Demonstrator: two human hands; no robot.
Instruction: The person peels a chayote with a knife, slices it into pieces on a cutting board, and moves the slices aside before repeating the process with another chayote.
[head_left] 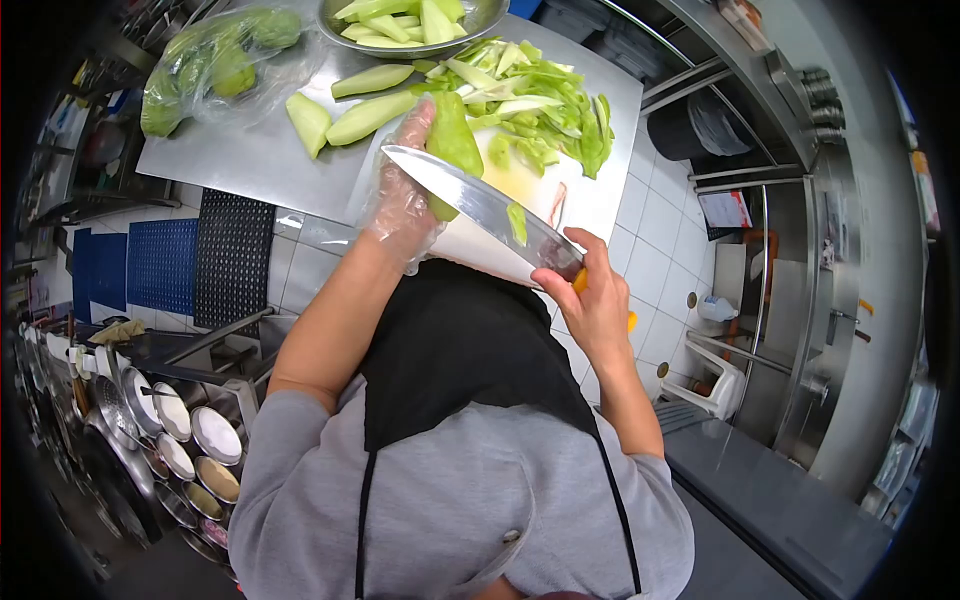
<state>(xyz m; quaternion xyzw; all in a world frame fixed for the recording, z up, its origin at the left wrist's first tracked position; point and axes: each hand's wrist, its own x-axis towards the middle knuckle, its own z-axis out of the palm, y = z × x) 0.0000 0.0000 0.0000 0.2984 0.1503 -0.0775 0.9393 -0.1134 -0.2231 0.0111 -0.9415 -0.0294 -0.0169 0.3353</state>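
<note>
My left hand (400, 190), in a clear plastic glove, grips a light green chayote (455, 140) over a white cutting board (545, 188). My bare right hand (598, 305) is closed around the orange handle of a large kitchen knife (465, 195). Its broad blade slants up to the left, in front of the chayote and close to my gloved fingers. A small green peeling (516, 223) shows against the blade. Whether the edge touches the chayote, I cannot tell. Pale cut wedges (368, 117) lie left of the board, and a heap of green peelings (545, 105) spreads to its right.
A metal bowl (480, 28) of pale wedges stands at the far side of the steel table (220, 165). To the left lies a plastic bag (225, 70) of whole chayotes. Containers of seasonings (217, 435) are at lower left; a black bin (690, 130) stands right.
</note>
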